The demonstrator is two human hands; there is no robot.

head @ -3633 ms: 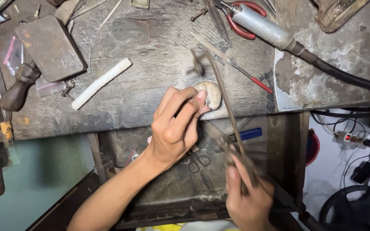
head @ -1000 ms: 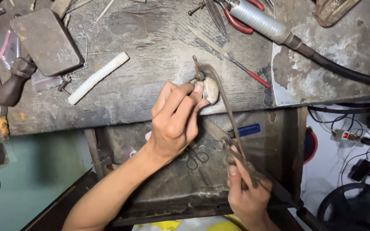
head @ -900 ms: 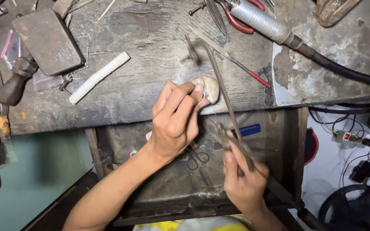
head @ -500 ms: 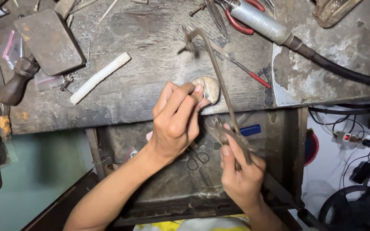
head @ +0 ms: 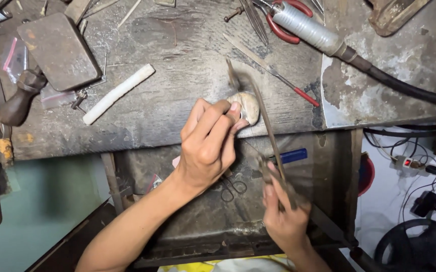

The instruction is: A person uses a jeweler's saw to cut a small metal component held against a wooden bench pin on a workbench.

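My left hand (head: 209, 148) presses a small piece I cannot make out against a worn, pale bench peg (head: 248, 105) at the front edge of the wooden workbench (head: 177, 100). The fingers cover the piece. My right hand (head: 283, 214) is below the bench edge, gripping the handle of a thin jeweller's saw (head: 264, 126). The saw frame runs up past the peg and is blurred with motion.
On the bench lie a white stick (head: 118, 93), a dark steel block (head: 59, 49), a wooden-handled tool (head: 19, 100), a red-tipped needle file (head: 278, 78), red-handled pliers (head: 278, 25) and a flex-shaft handpiece (head: 311, 30) with black hose. A catch tray (head: 228, 201) holding scissors and a blue pen sits below.
The saw has gone up and down beside the peg, and my right hand moved with it. My left hand has stayed on the peg.
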